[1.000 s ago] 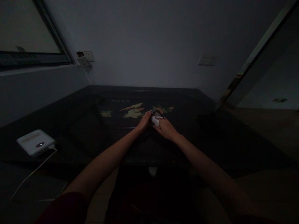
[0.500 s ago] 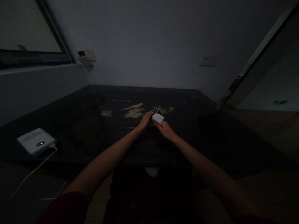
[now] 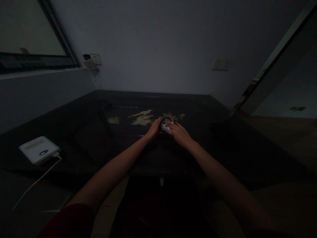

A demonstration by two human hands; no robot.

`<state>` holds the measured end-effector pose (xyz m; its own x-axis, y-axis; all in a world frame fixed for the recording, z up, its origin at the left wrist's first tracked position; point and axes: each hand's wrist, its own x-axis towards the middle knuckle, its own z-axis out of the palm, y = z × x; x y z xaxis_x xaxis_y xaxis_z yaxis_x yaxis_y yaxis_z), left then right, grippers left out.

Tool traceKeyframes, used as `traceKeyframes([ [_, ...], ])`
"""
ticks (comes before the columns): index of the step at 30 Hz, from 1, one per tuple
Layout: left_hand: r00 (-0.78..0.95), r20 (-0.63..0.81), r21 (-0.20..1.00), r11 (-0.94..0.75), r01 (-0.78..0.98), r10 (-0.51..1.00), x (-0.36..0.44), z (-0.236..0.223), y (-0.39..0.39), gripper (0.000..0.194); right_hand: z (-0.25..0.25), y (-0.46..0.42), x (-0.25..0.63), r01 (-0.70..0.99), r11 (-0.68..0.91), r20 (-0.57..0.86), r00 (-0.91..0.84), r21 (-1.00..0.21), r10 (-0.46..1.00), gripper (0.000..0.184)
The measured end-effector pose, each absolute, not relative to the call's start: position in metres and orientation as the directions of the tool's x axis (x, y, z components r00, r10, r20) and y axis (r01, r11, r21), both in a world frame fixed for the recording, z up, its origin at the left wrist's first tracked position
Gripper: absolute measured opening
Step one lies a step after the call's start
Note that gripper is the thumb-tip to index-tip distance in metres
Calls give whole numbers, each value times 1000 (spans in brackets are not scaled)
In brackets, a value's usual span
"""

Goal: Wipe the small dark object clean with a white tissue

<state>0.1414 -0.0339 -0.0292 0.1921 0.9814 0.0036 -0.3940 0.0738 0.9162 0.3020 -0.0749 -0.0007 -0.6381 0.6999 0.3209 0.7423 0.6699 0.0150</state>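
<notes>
The room is very dim. A small round dark object with a shiny rim (image 3: pixel 164 119) stands on the black table (image 3: pixel 198 145), near the painted flower pattern. My left hand (image 3: pixel 154 129) is curled against its left side. My right hand (image 3: pixel 178 133) is closed on a small white cloth or tissue (image 3: pixel 166 127) and presses it against the object's right side. What the object is cannot be made out in this light.
A white box-shaped device (image 3: pixel 38 149) with a white cable (image 3: pixel 34 183) lies at the table's left end. Wall sockets (image 3: pixel 92 60) sit at the back left and another socket (image 3: pixel 221 64) on the rear wall. A dark door frame (image 3: pixel 272 62) rises at the right.
My right hand has turned over the white cloth, so less of the cloth shows than half a second ago. My left hand has stayed against the round object.
</notes>
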Motion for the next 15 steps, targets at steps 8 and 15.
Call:
traceKeyframes([
  [8, 191, -5, 925, 77, -371, 982, 142, -25, -37, 40, -1, -77, 302, 759, 647, 337, -591, -76, 733, 44],
  [15, 180, -18, 944, 76, -322, 984, 141, -26, -34, 42, -11, -79, 291, 733, 526, 297, -435, -432, 850, 42],
])
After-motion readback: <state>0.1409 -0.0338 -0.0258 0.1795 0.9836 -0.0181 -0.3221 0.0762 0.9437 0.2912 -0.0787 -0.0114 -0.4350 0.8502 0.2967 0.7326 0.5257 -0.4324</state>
